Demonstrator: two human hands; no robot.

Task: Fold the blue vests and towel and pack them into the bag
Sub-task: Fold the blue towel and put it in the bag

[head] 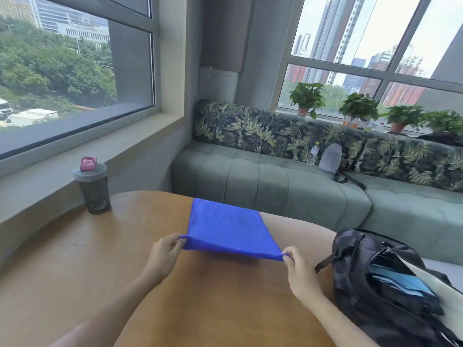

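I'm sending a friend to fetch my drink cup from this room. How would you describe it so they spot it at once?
Find the round wooden table. At its far left edge, against the window ledge, stands the cup: a dark, see-through tumbler with a grey lid and pink flip cap, the only upright container on the table.

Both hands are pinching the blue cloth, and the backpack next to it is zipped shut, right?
Not quite. In the head view the left hand and right hand do pinch the blue cloth, but the backpack is unzipped and open.

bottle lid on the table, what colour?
Grey lid with a pink flip cap, on the dark bottle. Head view shows it.
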